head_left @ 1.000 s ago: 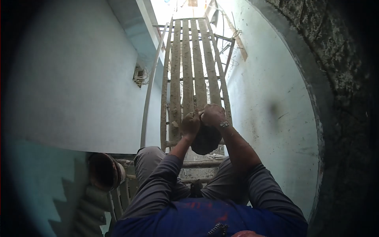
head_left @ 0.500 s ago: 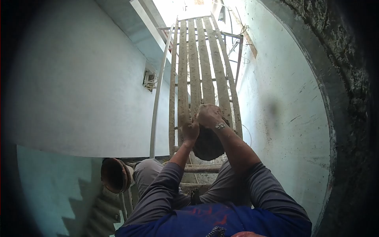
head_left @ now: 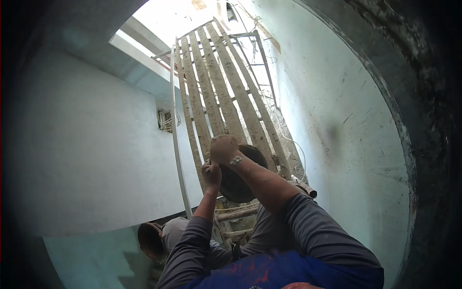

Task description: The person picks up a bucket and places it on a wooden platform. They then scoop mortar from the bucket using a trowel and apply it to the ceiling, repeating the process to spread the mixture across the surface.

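A dark, round-mouthed bucket [head_left: 238,180] is at the near end of a mud-caked slatted platform [head_left: 231,101], partly covered by my right forearm. My right hand [head_left: 224,148], with a pale-spotted band at its wrist, is closed in a fist at the bucket's far left rim. Just below and left of it, my left hand [head_left: 211,176] is closed at the same side of the bucket. The exact part of the bucket gripped is hidden by my fingers.
A second bucket [head_left: 151,240], brown-rimmed, stands by my left knee. Crusted rungs [head_left: 238,213] cross between my legs. A pale upright bar [head_left: 176,130] runs along the platform's left. Loose wires hang from a wall box [head_left: 165,119]. A pipe end [head_left: 310,192] lies at right.
My view has turned, so the platform now leans left. Both hands and the bucket appear further left in view, and the hands stay closed at the bucket's rim.
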Demonstrator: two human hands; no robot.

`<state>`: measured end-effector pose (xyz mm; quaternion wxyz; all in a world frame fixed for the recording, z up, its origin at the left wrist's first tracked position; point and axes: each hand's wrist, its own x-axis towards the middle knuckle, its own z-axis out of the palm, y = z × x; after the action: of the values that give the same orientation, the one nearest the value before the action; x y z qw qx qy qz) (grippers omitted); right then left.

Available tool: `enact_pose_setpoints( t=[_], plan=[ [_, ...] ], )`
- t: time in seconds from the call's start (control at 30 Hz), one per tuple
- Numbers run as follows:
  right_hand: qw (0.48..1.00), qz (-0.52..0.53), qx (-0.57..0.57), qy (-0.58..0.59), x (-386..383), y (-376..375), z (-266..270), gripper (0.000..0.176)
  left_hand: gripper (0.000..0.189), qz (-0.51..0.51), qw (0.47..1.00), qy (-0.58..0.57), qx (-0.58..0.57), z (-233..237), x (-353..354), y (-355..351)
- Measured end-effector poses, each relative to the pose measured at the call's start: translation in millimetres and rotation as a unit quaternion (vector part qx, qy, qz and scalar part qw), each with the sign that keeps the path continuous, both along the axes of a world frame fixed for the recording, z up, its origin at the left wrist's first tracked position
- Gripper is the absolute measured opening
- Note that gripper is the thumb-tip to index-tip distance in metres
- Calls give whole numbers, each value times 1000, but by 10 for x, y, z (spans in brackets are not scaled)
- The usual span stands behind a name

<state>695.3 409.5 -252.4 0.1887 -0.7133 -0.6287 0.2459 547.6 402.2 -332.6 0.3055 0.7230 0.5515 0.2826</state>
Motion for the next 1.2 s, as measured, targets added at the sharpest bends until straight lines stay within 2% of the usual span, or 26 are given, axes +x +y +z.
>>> enact_pose_setpoints(
  t=[0.03,0.13,0.17,0.23,0.33,0.43,0.53,0.63,0.83,0.93,1.03,1.1,1.13,1.2],
  plan=[
    [996,-23,83,-8,-24,-3,-100,16,32,2,1000,-26,8,-7,27,-10],
    [995,-38,95,18,-39,26,-194,16,21,-72,990,-35,116,-118,-15,2],
    [995,-39,85,24,-40,39,-190,16,19,-95,977,52,186,-146,-43,34],
    [997,-38,63,34,-20,12,-92,15,15,-134,914,219,315,-183,-112,81],
    [997,19,-55,48,85,-78,239,21,19,-60,988,72,125,-338,-183,126],
    [998,23,-45,38,77,-78,235,21,22,-52,996,55,57,-251,-185,104],
    [998,-24,-2,59,52,-60,141,19,24,-41,998,-3,41,-121,-76,42],
    [998,0,-32,48,97,-66,185,22,25,-17,998,-61,-4,-195,-74,67],
    [994,26,-55,88,50,100,-30,22,27,1,999,-52,-16,-302,-163,135],
    [996,17,-47,68,93,42,72,18,26,-58,995,45,63,-359,-250,204],
    [996,-4,-33,80,39,82,13,18,23,-19,998,-52,-22,-278,-214,145],
    [995,-12,-30,99,29,71,14,20,22,-95,982,89,137,-281,-242,171],
    [994,-18,-29,108,46,60,30,21,22,-134,954,158,215,-280,-250,188],
    [995,-2,-47,90,75,64,48,20,21,-54,997,8,51,-278,-184,142]
  ],
)
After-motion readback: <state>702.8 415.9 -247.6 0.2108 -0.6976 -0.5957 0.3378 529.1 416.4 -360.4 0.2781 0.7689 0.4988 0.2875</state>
